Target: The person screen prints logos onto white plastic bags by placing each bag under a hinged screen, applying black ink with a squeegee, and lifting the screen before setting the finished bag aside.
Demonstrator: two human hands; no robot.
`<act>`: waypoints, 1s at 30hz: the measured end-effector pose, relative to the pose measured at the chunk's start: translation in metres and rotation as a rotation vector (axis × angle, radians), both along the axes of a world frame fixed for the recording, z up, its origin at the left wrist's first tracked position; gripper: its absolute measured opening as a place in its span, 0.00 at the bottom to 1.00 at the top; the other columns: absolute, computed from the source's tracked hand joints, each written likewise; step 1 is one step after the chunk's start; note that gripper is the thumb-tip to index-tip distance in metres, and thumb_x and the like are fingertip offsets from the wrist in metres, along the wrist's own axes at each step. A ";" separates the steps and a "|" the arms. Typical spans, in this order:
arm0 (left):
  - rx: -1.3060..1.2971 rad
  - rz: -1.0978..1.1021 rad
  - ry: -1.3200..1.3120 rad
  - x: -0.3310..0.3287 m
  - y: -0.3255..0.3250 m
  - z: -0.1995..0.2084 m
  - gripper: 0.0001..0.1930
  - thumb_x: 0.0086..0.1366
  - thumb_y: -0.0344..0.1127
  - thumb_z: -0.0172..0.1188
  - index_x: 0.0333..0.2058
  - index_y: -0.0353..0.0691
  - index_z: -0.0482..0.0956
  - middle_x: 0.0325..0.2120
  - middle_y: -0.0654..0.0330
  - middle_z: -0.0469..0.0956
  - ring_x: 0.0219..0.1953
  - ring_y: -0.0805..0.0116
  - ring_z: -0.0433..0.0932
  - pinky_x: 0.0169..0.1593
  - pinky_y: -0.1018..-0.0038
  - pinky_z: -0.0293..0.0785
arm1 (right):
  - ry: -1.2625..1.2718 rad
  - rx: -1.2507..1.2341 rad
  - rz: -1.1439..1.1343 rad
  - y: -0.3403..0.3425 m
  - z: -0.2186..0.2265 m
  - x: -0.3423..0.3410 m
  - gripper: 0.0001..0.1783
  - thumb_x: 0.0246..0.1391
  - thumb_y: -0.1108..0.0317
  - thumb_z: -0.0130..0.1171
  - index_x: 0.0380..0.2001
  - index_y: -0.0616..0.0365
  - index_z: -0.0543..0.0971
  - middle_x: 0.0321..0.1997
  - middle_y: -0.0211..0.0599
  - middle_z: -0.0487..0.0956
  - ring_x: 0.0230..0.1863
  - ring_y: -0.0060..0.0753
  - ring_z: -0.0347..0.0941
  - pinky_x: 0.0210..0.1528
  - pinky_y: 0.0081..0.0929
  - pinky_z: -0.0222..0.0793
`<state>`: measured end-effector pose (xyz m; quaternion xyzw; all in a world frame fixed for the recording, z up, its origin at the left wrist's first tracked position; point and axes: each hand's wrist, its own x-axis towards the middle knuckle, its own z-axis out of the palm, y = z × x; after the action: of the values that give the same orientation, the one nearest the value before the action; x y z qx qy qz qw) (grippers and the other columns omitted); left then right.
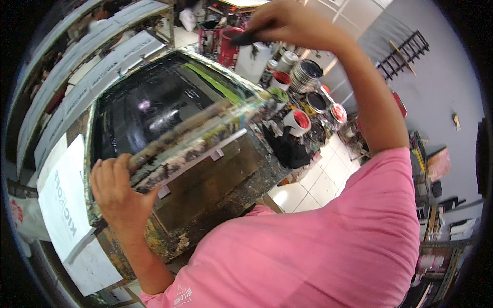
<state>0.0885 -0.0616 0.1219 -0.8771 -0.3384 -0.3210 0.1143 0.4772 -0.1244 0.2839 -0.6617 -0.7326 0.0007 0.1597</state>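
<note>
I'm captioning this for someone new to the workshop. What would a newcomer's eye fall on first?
Probably the bright pink shirt, which fills the lower middle and right. Next, the framed dark panel left of centre, its near edge held by the left hand. Then the right hand, raised at the top, holding a dark object too blurred to identify, which overlaps a red bucket in the view.

Workbench (179, 241): wooden, crusted with dried paint. On it, near side, flat brown board (205, 187). Left end: white printed sheet (69, 205) overlapping plain white sheet (95, 269). Far left, tiered rack (171, 25); white printed panels (126, 56) on its shelves. Right: floor (322, 185), glossy pale square tiles, grouted. Bench's far side mostly hidden.
</note>
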 end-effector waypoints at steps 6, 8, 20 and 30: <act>0.015 0.008 0.011 0.010 0.011 0.029 0.38 0.37 0.44 0.82 0.49 0.38 0.76 0.42 0.52 0.76 0.50 0.47 0.74 0.57 0.55 0.69 | 0.133 0.210 -0.532 -0.186 -0.085 0.079 0.16 0.54 0.71 0.63 0.46 0.61 0.86 0.37 0.44 0.87 0.39 0.35 0.83 0.47 0.31 0.76; 0.028 0.010 0.026 0.011 0.016 0.040 0.39 0.42 0.49 0.82 0.51 0.38 0.76 0.44 0.50 0.76 0.52 0.45 0.75 0.57 0.54 0.70 | 0.204 0.194 -0.741 -0.224 -0.153 0.088 0.18 0.51 0.68 0.65 0.46 0.59 0.87 0.39 0.48 0.87 0.42 0.45 0.84 0.49 0.37 0.77; 0.057 -0.071 0.041 0.024 0.051 0.108 0.40 0.42 0.60 0.78 0.44 0.32 0.77 0.38 0.46 0.79 0.44 0.43 0.77 0.50 0.57 0.72 | -0.254 0.022 -0.606 -0.199 -0.353 -0.014 0.35 0.58 0.58 0.64 0.67 0.49 0.68 0.62 0.51 0.70 0.58 0.54 0.70 0.52 0.50 0.72; 0.044 -0.057 0.004 0.018 0.063 0.117 0.43 0.40 0.63 0.78 0.45 0.32 0.79 0.39 0.47 0.82 0.43 0.46 0.81 0.49 0.59 0.75 | 0.445 0.107 -0.397 -0.158 -0.314 -0.073 0.15 0.62 0.66 0.57 0.49 0.60 0.78 0.45 0.54 0.80 0.44 0.53 0.79 0.46 0.43 0.75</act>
<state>0.1063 0.0010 0.2390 -0.8845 -0.3059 -0.3295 0.1250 0.4040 -0.2824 -0.0301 -0.7662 -0.5347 0.0757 0.3481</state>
